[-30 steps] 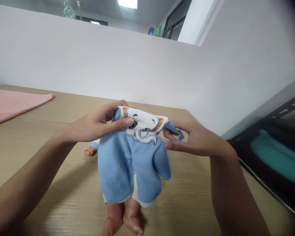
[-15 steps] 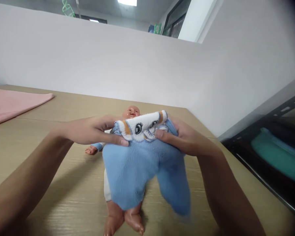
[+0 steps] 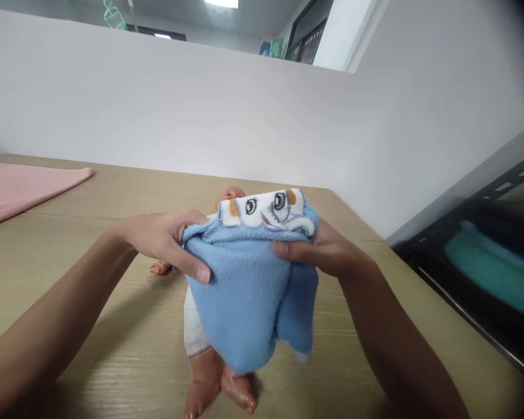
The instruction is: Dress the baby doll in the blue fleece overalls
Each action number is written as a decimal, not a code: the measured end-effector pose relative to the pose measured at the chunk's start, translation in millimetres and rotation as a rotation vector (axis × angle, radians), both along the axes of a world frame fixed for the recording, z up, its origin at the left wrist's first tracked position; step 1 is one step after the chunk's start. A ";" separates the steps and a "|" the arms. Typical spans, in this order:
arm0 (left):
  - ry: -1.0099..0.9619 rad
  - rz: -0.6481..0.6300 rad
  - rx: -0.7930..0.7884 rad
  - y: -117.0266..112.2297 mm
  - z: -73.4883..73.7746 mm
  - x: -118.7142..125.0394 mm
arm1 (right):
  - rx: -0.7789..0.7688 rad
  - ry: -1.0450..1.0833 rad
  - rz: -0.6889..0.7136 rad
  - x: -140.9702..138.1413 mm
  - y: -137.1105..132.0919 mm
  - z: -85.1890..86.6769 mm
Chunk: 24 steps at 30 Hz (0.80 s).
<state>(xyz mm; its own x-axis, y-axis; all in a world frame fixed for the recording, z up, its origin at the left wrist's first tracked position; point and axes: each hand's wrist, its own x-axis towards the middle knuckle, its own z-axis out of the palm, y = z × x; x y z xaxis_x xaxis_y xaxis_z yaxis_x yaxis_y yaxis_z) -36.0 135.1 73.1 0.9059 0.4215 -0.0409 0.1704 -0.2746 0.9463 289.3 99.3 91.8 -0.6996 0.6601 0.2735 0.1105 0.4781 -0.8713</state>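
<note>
Blue fleece baby pants (image 3: 239,302) hang between my hands, their white band with an embroidered cartoon face bunched at the top. My left hand (image 3: 168,241) is closed on the left end of the waist, thumb in front. At the right end, my right hand (image 3: 320,247) grips the bunched fabric, its thumb pressed on the front. Beneath the pants a baby doll (image 3: 203,372) lies on its back, feet towards me. Its lower legs, one hand, part of a white garment and the top of its head show; the pants hide most of its body.
The doll lies on a wood-topped table (image 3: 126,337). A pink cloth (image 3: 30,186) is spread at the far left. A white partition wall (image 3: 178,110) borders the back. At the right stands a black rack (image 3: 436,262) with a teal item (image 3: 492,267) in it.
My left hand has shifted along the waist, and the pants' waist edge is drawn up and opened wider. The hanging legs have swung left and closer together. More of the doll's face is covered.
</note>
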 end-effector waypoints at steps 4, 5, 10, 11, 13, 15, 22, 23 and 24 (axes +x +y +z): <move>-0.149 0.062 0.032 -4.8 3.6 5.5 | -0.014 -0.056 0.054 0.8 6.7 -0.5; -0.200 0.092 0.076 -6.2 5.1 7.5 | -0.015 -0.083 0.081 1.9 8.3 0.2; -0.151 0.099 0.134 -7.1 4.9 13.5 | -0.043 -0.185 0.187 7.3 12.0 4.2; -0.128 0.067 0.120 -6.3 2.7 14.1 | -0.058 -0.180 0.201 7.2 12.1 4.2; -0.102 0.004 0.096 -4.9 -2.3 15.6 | -0.089 -0.151 0.208 5.1 12.7 2.3; -0.085 -0.022 0.086 -4.6 -6.0 17.4 | -0.103 -0.099 0.181 1.5 14.2 -1.8; -0.136 0.074 0.057 -10.1 -0.8 18.5 | -0.144 0.033 0.086 -3.9 22.4 -19.6; -0.160 0.086 0.064 -10.7 -0.4 17.4 | -0.178 0.038 0.083 -3.3 23.6 -21.7; -0.181 0.121 0.085 -11.3 -0.8 16.1 | -0.216 0.039 0.086 -2.6 24.7 -23.8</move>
